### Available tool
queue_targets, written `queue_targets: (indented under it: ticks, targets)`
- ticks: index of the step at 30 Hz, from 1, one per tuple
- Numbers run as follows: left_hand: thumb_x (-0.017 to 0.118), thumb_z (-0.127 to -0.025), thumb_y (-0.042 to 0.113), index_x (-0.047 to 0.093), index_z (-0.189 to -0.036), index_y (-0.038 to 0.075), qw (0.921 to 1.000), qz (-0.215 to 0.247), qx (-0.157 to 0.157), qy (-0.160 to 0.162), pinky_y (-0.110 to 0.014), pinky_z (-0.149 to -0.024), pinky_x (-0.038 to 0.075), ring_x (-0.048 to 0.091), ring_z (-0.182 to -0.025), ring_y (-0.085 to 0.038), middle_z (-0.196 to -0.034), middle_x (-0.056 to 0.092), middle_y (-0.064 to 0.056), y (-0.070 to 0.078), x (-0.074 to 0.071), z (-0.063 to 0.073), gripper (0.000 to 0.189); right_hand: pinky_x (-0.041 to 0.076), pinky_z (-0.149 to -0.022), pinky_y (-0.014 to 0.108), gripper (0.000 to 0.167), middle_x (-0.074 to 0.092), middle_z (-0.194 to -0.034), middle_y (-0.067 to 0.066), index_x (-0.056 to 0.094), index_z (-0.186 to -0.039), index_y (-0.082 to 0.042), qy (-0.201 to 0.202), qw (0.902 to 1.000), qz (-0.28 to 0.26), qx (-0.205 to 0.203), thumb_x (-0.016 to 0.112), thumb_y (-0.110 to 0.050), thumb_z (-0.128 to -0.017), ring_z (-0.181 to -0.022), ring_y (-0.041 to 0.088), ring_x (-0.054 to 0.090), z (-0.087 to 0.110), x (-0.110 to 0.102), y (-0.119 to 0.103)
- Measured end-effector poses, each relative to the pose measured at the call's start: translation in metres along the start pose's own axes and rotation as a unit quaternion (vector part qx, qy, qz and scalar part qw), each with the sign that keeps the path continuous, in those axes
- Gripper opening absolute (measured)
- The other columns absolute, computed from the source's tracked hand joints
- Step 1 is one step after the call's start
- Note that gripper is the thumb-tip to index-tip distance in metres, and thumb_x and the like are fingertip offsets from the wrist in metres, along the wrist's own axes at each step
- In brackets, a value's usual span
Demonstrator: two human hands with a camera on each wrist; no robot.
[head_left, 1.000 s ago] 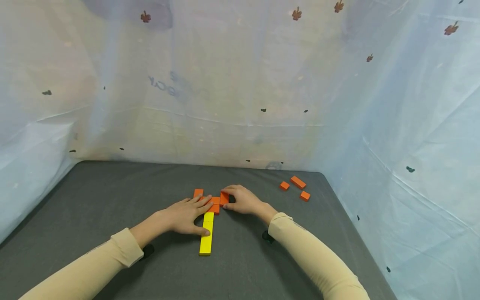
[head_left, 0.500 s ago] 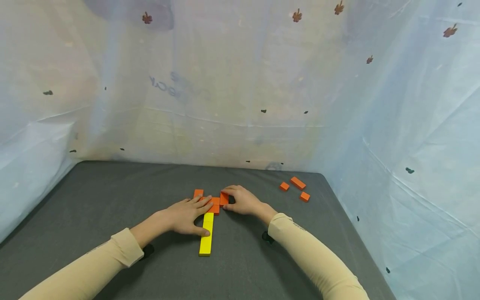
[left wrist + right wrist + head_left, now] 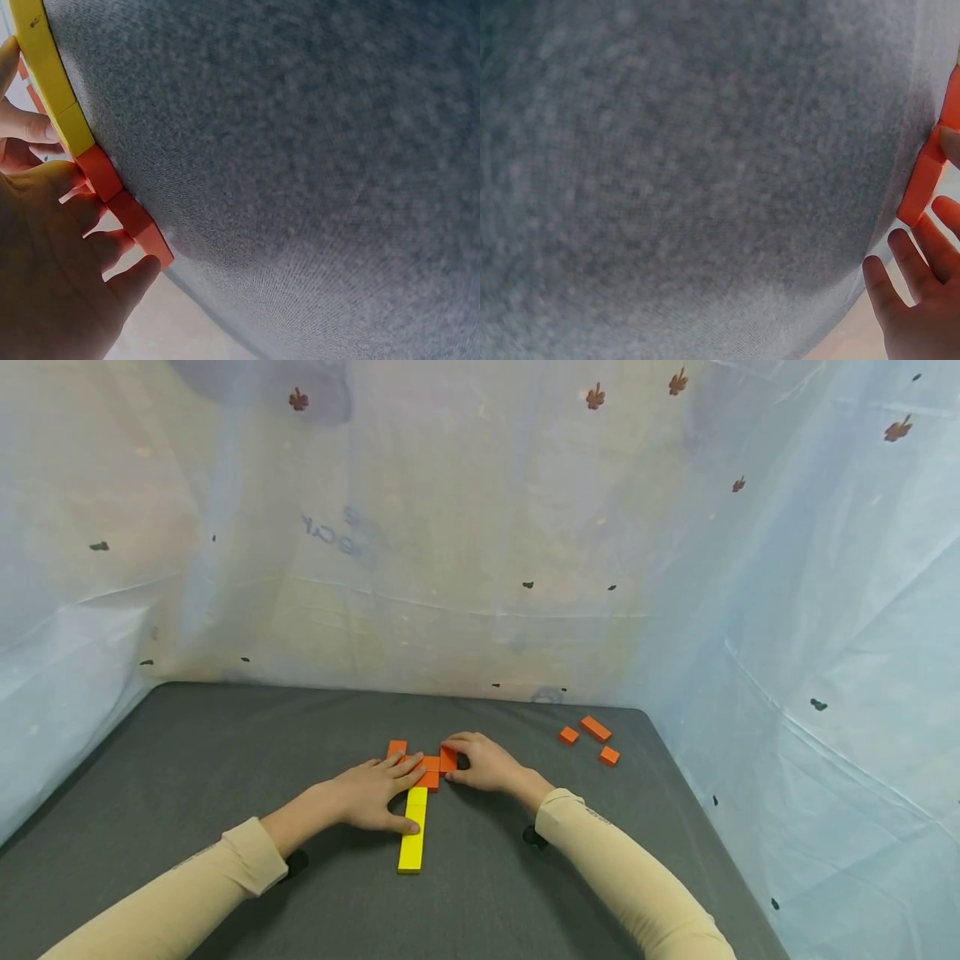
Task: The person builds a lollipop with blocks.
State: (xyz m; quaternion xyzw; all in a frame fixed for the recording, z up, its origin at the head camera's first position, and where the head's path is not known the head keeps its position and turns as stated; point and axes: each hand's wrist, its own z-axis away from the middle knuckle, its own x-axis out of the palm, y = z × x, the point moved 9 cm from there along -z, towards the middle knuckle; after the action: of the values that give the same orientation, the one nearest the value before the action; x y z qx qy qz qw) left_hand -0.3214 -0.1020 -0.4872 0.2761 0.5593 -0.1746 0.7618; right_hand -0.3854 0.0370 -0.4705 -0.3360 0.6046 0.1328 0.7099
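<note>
My left hand [image 3: 378,793] lies spread over a row of flat blocks, its fingers nearly straight. Its fingertips rest on the orange blocks [image 3: 431,779], and the thumb touches the long yellow block [image 3: 411,853]. In the left wrist view a short yellow block [image 3: 73,129] joins the long one to the orange pieces. My right hand [image 3: 486,763] pinches an orange block [image 3: 447,759] between thumb and index finger at the right end of the orange group. Another orange block [image 3: 397,748] shows beyond the left fingers, partly covered by them. The right wrist view shows the pinched block's side [image 3: 921,187].
Three loose orange blocks lie at the back right: a longer block [image 3: 596,728] and two small ones, a left block [image 3: 568,736] and a right block [image 3: 609,756]. A grey tabletop [image 3: 247,735] extends to a pale plastic sheet [image 3: 420,527] behind and at the sides.
</note>
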Motion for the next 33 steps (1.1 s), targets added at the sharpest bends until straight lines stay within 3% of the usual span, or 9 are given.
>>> queue_targets:
  ticks: [7,13,21,33]
  targets:
    - [0.059,-0.091,0.077,0.029,-0.165,0.012,1.0,0.0,-0.003,-0.003,-0.064,-0.122,0.024,0.018,-0.158,-0.039,-0.174,0.016,-0.009,0.001,-0.002,0.002,0.103,0.04,-0.117,0.051,0.059,0.051,-0.155,0.011,0.054,-0.152,-0.009,0.026,0.999,-0.035,-0.008,0.072,-0.03,-0.1,-0.143,0.031,0.047,0.007,-0.016,-0.001]
    - [0.059,-0.09,0.077,0.029,-0.166,0.014,0.9999,0.008,-0.004,-0.005,-0.064,-0.122,0.023,0.018,-0.158,-0.039,-0.174,0.014,-0.008,-0.001,0.0,0.001,0.103,0.041,-0.115,0.054,0.057,0.05,-0.155,0.011,0.054,-0.152,-0.009,0.083,0.9937,-0.075,-0.003,0.072,-0.025,-0.1,-0.144,0.033,0.047,0.021,-0.038,0.015]
    - [0.06,-0.092,0.075,0.028,-0.166,0.013,0.9999,0.012,0.005,-0.003,-0.065,-0.122,0.023,0.016,-0.158,-0.039,-0.175,0.013,-0.009,0.001,-0.001,0.003,0.102,0.046,-0.11,0.057,0.052,0.053,-0.153,0.012,0.057,-0.149,-0.012,0.162,0.981,-0.086,0.063,0.072,-0.023,-0.1,-0.139,0.036,0.052,0.054,-0.063,0.072]
    - [0.061,-0.092,0.074,0.029,-0.165,0.012,0.9999,0.015,0.008,0.0,-0.064,-0.122,0.022,0.016,-0.158,-0.039,-0.174,0.014,-0.01,0.004,-0.003,0.004,0.101,0.052,-0.098,0.058,0.05,0.056,-0.148,0.021,0.058,-0.147,-0.002,0.194,0.9655,-0.056,0.164,0.07,-0.017,-0.1,-0.123,0.04,0.062,0.101,-0.068,0.161]
